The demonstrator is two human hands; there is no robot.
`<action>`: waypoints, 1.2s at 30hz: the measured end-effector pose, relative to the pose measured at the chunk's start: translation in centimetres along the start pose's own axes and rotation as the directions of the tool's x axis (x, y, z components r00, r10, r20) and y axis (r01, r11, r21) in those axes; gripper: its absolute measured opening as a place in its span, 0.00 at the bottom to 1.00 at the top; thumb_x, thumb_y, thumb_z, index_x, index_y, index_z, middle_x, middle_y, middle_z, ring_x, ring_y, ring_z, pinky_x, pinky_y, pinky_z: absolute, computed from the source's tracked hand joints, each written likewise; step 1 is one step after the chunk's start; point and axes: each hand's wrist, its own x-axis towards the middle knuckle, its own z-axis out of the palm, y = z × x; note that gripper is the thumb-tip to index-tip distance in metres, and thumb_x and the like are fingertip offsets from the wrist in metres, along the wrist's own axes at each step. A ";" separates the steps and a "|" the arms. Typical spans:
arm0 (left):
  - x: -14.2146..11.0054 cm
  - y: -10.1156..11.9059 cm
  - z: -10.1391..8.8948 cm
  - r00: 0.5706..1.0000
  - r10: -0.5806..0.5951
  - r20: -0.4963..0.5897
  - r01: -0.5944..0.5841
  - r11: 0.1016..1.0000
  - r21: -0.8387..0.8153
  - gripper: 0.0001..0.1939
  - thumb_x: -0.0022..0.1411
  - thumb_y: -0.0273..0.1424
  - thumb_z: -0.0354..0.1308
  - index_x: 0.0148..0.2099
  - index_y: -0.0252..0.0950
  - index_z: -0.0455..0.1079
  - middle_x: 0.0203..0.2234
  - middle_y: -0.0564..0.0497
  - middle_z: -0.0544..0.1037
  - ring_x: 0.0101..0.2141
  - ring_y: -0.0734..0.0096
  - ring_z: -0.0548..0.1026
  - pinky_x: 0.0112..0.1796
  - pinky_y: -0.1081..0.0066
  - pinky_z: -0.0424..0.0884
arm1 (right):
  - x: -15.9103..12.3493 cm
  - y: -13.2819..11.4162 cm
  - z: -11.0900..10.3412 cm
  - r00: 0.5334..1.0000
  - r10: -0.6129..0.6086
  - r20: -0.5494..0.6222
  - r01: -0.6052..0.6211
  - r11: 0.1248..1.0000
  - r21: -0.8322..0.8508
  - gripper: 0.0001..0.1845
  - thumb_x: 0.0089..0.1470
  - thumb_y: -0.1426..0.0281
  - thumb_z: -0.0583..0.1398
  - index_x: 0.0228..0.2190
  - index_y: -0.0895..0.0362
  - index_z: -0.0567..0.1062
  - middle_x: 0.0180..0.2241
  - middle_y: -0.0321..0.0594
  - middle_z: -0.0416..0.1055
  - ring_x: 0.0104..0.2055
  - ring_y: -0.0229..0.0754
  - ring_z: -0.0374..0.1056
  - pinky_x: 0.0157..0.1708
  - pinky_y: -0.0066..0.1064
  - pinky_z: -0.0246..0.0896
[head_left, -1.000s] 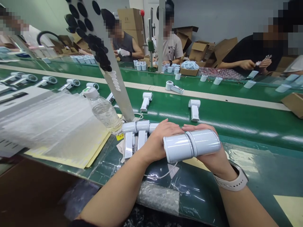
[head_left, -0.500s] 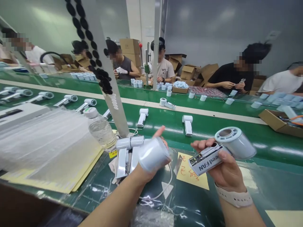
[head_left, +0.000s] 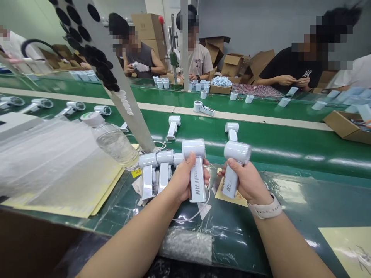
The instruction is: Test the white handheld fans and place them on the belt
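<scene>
My left hand (head_left: pixel 184 177) is closed round the handle of a pale blue handheld fan (head_left: pixel 197 181), its barrel head on top and "FAN" lettering facing me. In my right hand (head_left: pixel 249 179) is a second handheld fan (head_left: pixel 237 151), gripped by the handle and tilted slightly. The two fans are apart, both above the bench. Left of my left hand, several similar fans (head_left: pixel 148 173) lie side by side on the bench, partly covered by my hand. A yellow note (head_left: pixel 223 197) with red writing lies under my right hand.
A water bottle (head_left: pixel 113 143) stands beside clear plastic bags (head_left: pixel 63 162) on yellow sheets. A slanted post (head_left: pixel 116 81) carries black discs. More fans (head_left: pixel 173 127) sit on the green conveyor (head_left: pixel 275 143). Across it, people work near small pale cups (head_left: pixel 249 99) and an open carton (head_left: pixel 344 125).
The two fans were side by side, then moved apart and turned. Now both stand roughly upright, heads on top, closer together with lettering towards me. The camera view has shifted too.
</scene>
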 end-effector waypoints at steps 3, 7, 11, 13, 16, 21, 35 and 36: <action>-0.1 -0.7 0.5 0.992 0.117 -0.054 -0.118 0.993 -0.011 0.35 0.45 0.61 0.65 0.41 0.34 0.71 0.30 0.47 0.79 0.31 0.62 0.78 0.33 0.64 0.75 | -0.6 1.9 1.6 1.000 0.004 0.015 -0.004 1.000 0.003 0.45 0.41 0.57 0.74 0.56 0.49 0.60 0.30 0.34 0.75 0.31 0.48 0.75 0.33 0.46 0.75; -0.5 -1.4 0.6 0.956 0.286 -0.063 -0.268 0.942 0.203 0.41 0.47 0.64 0.60 0.51 0.36 0.67 0.43 0.42 0.79 0.50 0.48 0.75 0.48 0.57 0.72 | -2.3 3.7 3.5 0.971 0.026 0.240 -0.042 0.997 0.063 0.51 0.50 0.50 0.68 0.65 0.45 0.48 0.57 0.46 0.69 0.57 0.53 0.69 0.56 0.52 0.65; -0.5 -1.4 0.2 0.865 0.496 -0.072 -0.400 0.770 0.496 0.41 0.58 0.60 0.53 0.65 0.42 0.55 0.61 0.42 0.66 0.61 0.53 0.64 0.60 0.58 0.61 | -3.3 3.9 4.2 0.911 -0.005 0.412 -0.014 0.999 0.042 0.55 0.47 0.54 0.71 0.66 0.44 0.47 0.64 0.46 0.61 0.63 0.54 0.62 0.62 0.52 0.56; -0.3 -1.3 0.0 0.879 0.477 -0.003 -0.400 0.741 0.539 0.38 0.63 0.59 0.47 0.66 0.43 0.54 0.65 0.43 0.60 0.65 0.53 0.58 0.62 0.57 0.58 | -3.3 3.6 4.3 0.943 0.022 0.333 -0.029 0.999 0.017 0.52 0.45 0.58 0.72 0.64 0.44 0.53 0.60 0.44 0.67 0.60 0.54 0.65 0.61 0.51 0.58; -0.2 -1.2 0.0 0.907 0.398 0.138 -0.392 0.677 0.624 0.37 0.64 0.56 0.48 0.67 0.41 0.55 0.69 0.43 0.52 0.69 0.50 0.48 0.66 0.55 0.49 | -2.8 3.1 4.1 0.978 0.091 0.188 -0.112 0.988 0.106 0.41 0.45 0.58 0.71 0.57 0.48 0.62 0.49 0.42 0.74 0.53 0.55 0.70 0.55 0.51 0.65; -0.7 -1.1 0.4 0.950 0.157 0.272 -0.312 0.562 0.766 0.43 0.60 0.42 0.60 0.72 0.43 0.45 0.72 0.44 0.37 0.70 0.50 0.40 0.66 0.49 0.47 | -1.7 2.4 3.2 0.995 0.077 0.061 -0.089 0.967 0.240 0.33 0.45 0.60 0.69 0.52 0.49 0.67 0.41 0.38 0.76 0.43 0.52 0.74 0.44 0.47 0.73; 1.6 1.0 -2.6 0.803 0.591 0.079 -0.285 0.265 0.921 0.24 0.65 0.36 0.49 0.62 0.38 0.63 0.62 0.41 0.65 0.64 0.52 0.58 0.65 0.48 0.49 | 0.1 -0.9 -1.3 0.991 -0.134 0.024 0.136 0.979 -0.148 0.40 0.44 0.59 0.70 0.57 0.46 0.64 0.45 0.41 0.75 0.40 0.50 0.75 0.38 0.46 0.74; 1.9 1.1 -2.8 0.787 0.616 0.039 -0.199 0.194 0.961 0.24 0.64 0.35 0.51 0.61 0.36 0.63 0.61 0.39 0.65 0.64 0.51 0.59 0.65 0.47 0.49 | 0.5 -1.8 -2.5 0.974 -0.224 -0.022 0.207 0.931 -0.300 0.46 0.42 0.60 0.71 0.60 0.44 0.61 0.50 0.43 0.73 0.45 0.52 0.73 0.43 0.48 0.72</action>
